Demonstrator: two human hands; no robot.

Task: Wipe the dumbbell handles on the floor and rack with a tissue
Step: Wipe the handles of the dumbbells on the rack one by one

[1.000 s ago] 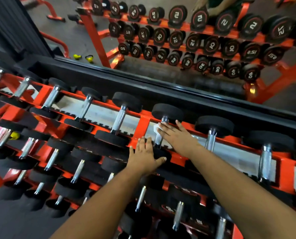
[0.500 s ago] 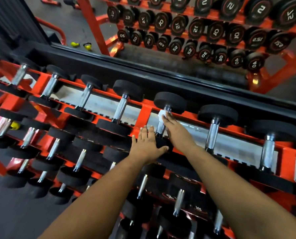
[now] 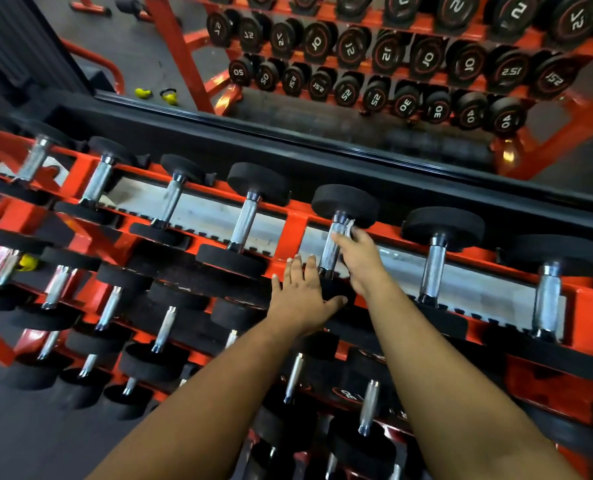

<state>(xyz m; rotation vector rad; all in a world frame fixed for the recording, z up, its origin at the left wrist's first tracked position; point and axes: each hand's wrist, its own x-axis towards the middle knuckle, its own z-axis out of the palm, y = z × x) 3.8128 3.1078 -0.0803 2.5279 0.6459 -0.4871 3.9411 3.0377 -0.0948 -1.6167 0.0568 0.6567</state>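
Black dumbbells with chrome handles lie in rows on an orange rack [image 3: 291, 233]. My right hand [image 3: 359, 256] is wrapped round the chrome handle [image 3: 329, 251] of a top-row dumbbell, with a white tissue [image 3: 348, 226] pressed against the handle's far end, just under the far black head [image 3: 345, 204]. A little nearer, my left hand [image 3: 303, 294] rests flat with straight fingers on that dumbbell's near black head [image 3: 336, 289]. Most of the tissue is hidden under my fingers.
More chrome-handled dumbbells sit left [image 3: 245, 223] and right [image 3: 433, 268] on the top row, with lower rows below. A black ledge [image 3: 322, 157] runs behind the rack under a mirror reflecting numbered dumbbells. Two yellow kettlebells [image 3: 156, 95] sit on the grey floor.
My right hand has slid up the handle from its near end to its far end with the tissue. My left hand stays on the near head.
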